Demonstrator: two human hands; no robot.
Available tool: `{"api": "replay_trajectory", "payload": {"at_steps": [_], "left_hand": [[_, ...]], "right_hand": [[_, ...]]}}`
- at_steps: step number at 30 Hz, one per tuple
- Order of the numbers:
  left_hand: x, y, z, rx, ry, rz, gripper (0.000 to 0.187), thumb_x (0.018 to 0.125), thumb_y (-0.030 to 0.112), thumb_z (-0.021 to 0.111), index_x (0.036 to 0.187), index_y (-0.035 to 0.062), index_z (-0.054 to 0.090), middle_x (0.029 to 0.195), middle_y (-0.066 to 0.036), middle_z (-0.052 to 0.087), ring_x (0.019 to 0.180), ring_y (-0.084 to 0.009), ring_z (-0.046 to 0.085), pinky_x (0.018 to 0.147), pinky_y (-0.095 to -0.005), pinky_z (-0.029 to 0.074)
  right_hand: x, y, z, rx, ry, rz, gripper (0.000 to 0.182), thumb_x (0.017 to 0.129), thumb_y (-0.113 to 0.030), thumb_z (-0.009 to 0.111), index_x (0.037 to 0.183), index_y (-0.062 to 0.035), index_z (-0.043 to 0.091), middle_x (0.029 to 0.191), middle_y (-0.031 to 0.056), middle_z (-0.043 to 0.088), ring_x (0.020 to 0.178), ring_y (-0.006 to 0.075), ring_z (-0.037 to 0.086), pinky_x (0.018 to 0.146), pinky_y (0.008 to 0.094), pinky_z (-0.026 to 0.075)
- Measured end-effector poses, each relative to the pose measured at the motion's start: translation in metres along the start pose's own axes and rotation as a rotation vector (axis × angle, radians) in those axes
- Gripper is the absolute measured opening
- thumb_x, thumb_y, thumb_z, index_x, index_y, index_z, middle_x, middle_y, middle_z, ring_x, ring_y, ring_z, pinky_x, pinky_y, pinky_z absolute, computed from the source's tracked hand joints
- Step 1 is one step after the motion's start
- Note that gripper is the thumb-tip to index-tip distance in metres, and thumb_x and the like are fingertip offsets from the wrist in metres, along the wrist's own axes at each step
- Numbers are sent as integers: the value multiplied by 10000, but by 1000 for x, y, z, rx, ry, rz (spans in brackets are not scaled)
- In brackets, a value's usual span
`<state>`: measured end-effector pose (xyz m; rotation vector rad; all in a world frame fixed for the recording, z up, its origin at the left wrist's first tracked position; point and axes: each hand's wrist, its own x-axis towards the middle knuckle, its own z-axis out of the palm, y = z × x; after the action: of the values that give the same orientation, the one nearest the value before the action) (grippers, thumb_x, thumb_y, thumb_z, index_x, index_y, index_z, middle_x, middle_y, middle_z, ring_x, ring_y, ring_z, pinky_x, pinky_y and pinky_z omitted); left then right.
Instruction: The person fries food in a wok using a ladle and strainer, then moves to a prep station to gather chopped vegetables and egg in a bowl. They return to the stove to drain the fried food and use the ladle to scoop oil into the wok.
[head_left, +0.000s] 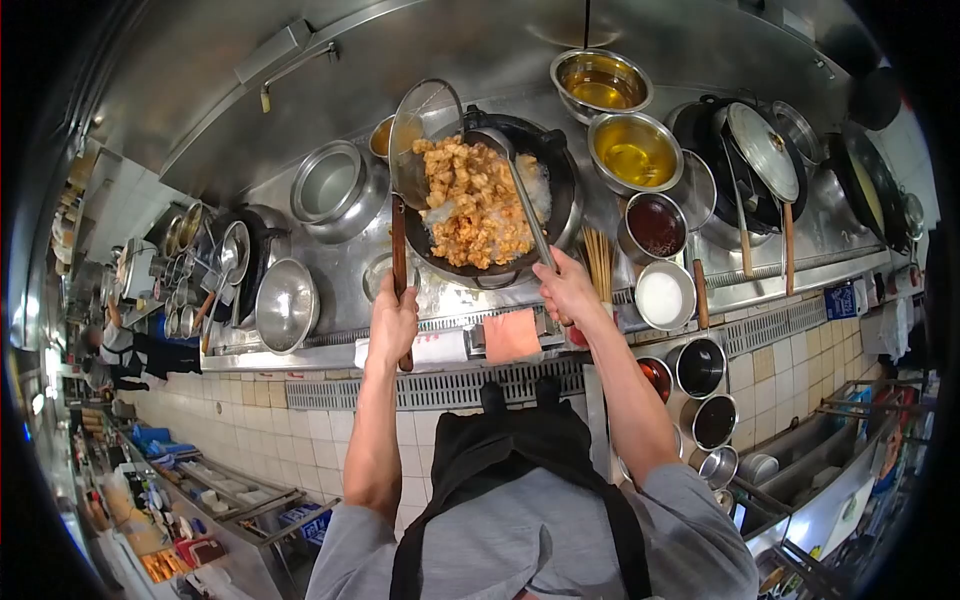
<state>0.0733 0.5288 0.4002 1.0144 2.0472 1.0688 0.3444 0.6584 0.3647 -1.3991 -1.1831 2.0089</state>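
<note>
A large dark wok (570,190) sits on the range in front of me, piled with golden-brown fried pieces (475,205) in bubbling oil. My left hand (394,315) is closed around the wooden handle of a round mesh strainer (425,108), which is tilted up at the wok's left rim. Around the long metal handle of a ladle (527,205) wraps my right hand (566,288). The ladle reaches into the wok, and its bowl is partly hidden at the back of the pile.
Right of the wok stand two bowls of yellow oil (640,152), a pot of dark red sauce (656,224) and a pot of white contents (660,296). A steel bowl (287,305) and a steel pot (328,182) are at left. Another person (125,340) stands far left.
</note>
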Motion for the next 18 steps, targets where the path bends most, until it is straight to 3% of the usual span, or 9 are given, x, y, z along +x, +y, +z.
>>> {"api": "replay_trajectory", "payload": {"at_steps": [5, 8, 9, 10, 15, 16, 18], "left_hand": [[-15, 28, -6, 217, 69, 121, 370, 1025, 77, 552, 1368, -50, 502, 881, -221, 678, 801, -375, 675, 672, -462, 490], [-24, 47, -4, 288, 94, 111, 391, 1019, 77, 550, 1379, -64, 490, 948, -309, 692, 890, -487, 678, 724, -495, 493], [-28, 53, -3, 298, 95, 88, 400, 1016, 78, 550, 1384, -67, 486, 963, -333, 690, 915, -518, 673, 739, -504, 493], [-28, 54, -2, 294, 94, 96, 398, 1016, 77, 548, 1383, -65, 487, 944, -336, 687, 898, -517, 674, 739, -506, 494], [-20, 38, 2, 211, 120, 187, 381, 1012, 70, 541, 1367, -55, 489, 830, -316, 668, 773, -498, 670, 695, -502, 495], [-19, 35, 3, 291, 161, 184, 376, 1013, 71, 540, 1364, -55, 490, 822, -298, 664, 758, -479, 664, 686, -490, 493], [-20, 31, 10, 446, 237, 168, 368, 1014, 72, 537, 1358, -54, 493, 808, -263, 657, 729, -441, 653, 669, -465, 488]], "right_hand": [[6, 15, -17, -235, 181, -173, 603, 1024, -219, 635, 1584, -188, 417, 688, -1, 505, 494, 117, 473, 413, 302, 383], [8, 19, -26, -296, 215, -227, 618, 998, -293, 637, 1551, -93, 444, 762, 80, 625, 516, 195, 584, 441, 371, 490], [28, 39, -25, -383, 316, -409, 609, 999, -287, 633, 1547, -95, 449, 749, 78, 614, 508, 194, 577, 436, 372, 486], [62, 70, -21, -469, 417, -591, 599, 1000, -280, 630, 1543, -96, 455, 736, 76, 602, 500, 194, 570, 431, 373, 481], [33, 2, -6, -355, 82, -194, 551, 1008, -228, 588, 1509, -35, 463, 882, 237, 724, 699, 383, 712, 658, 470, 567], [29, -1, -2, -351, 77, -121, 550, 1003, -223, 594, 1508, -47, 465, 930, 288, 720, 786, 443, 718, 756, 478, 568], [72, 65, 13, -422, 294, -466, 531, 1008, -209, 606, 1513, -113, 470, 795, 146, 652, 599, 295, 621, 566, 411, 511]]}}
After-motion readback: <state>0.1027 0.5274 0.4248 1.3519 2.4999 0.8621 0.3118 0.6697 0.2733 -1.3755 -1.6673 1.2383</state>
